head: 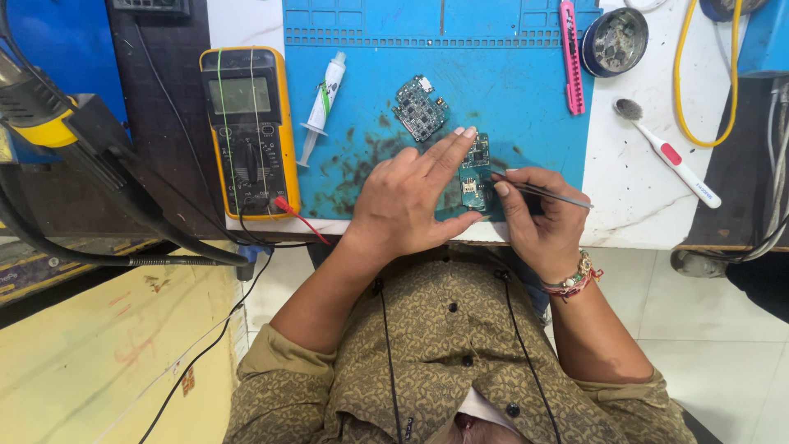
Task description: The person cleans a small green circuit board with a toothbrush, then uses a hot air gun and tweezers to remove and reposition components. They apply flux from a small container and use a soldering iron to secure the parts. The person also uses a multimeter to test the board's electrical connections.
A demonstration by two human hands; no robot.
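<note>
1. The bench was a white worktop [633,177] with faint dark smudges, its near edge running just above the person's chest; a blue work mat [509,74] covered its middle and bore black stains toward the near left part.
2. The left hand [408,201] lay flat and released on the mat, fingers straight and close together, fingertips touching the small green circuit board [475,177] and pinning it near the mat's front edge.
3. The right hand [538,215] was closed around thin metal tweezers [542,191] – tips resting at the board's right side.
4. A second, larger circuit board [420,107] lay loose on the mat, just beyond the left fingertips.
5. Left of the mat, on a dark strip of the bench, sat a yellow multimeter [246,131] with a red probe tip by its lower corner; a white syringe [322,103] lay tilted between meter and larger board.
6. At the far right – a pink utility knife [571,57], a round tin [615,39], a white toothbrush [667,154] and a yellow cable [682,90].
7. White floor tiles [707,321] showed below the bench on the right.
</note>
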